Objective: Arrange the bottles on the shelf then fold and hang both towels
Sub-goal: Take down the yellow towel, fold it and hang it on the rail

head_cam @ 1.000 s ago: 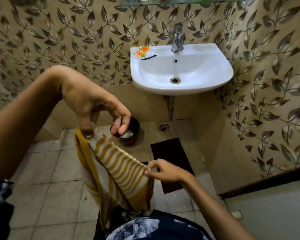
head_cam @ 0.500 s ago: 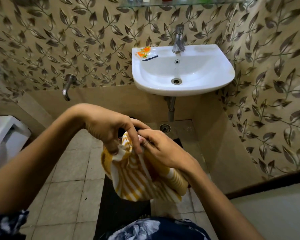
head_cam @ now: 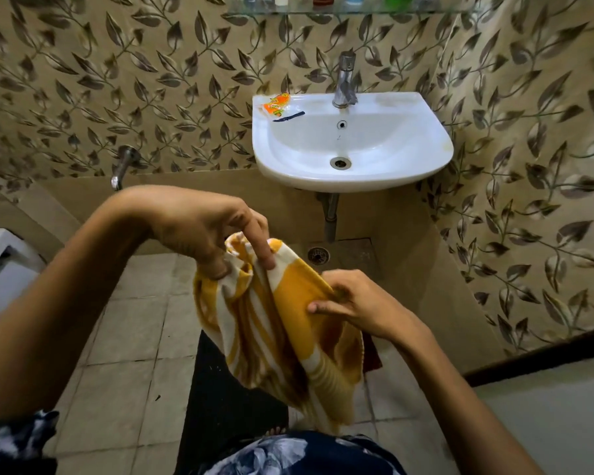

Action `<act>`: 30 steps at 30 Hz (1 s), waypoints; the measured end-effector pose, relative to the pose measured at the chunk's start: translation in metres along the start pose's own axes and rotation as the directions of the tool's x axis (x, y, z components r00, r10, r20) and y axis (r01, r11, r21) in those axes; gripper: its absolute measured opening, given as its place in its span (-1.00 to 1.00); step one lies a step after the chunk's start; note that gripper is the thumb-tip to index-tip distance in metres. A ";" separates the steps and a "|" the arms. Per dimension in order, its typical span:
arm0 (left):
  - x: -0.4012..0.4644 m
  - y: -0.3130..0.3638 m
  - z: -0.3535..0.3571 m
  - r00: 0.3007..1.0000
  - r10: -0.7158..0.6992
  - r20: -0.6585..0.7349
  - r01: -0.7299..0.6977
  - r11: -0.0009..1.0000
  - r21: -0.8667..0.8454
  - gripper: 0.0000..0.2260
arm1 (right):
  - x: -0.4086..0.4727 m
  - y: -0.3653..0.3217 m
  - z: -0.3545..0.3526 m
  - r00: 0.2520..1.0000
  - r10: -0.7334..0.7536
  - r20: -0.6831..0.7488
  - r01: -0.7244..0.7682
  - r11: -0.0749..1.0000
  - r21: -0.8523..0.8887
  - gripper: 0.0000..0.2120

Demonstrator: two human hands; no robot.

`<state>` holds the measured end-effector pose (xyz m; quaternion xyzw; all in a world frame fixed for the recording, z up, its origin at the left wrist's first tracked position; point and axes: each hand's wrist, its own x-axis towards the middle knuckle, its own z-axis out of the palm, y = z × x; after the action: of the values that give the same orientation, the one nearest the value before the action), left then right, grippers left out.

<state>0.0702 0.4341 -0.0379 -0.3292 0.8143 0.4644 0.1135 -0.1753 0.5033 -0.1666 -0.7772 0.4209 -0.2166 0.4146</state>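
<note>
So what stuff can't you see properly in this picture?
- Bottles on the glass shelf: head view, the top edge cuts them off; only their bottoms show.
- Second towel: nowhere in the head view.
- Yellow striped towel: bunched, so its fold is unclear; the left hand and right hand cover its top.
- Orange packet on the sink: print too small to read.

I see two bare arms with no sleeves past the elbows. The left hand point(head_cam: 199, 231) and the right hand point(head_cam: 360, 303) wear no rings or gloves. The dark blue cloth top with big white flowers point(head_cam: 288, 454) shows at the bottom.
</note>
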 end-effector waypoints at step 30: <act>0.014 0.021 0.036 0.959 -0.276 -0.069 0.284 0.945 0.162 -0.62 | 0.006 -0.028 -0.001 1.000 0.003 -0.006 -0.004 0.961 -0.275 -0.88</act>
<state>0.0421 0.4656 -0.0498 -0.4412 0.7982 0.3648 0.1873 -0.1598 0.5063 -0.1431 -0.8259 0.4495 -0.1574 0.3018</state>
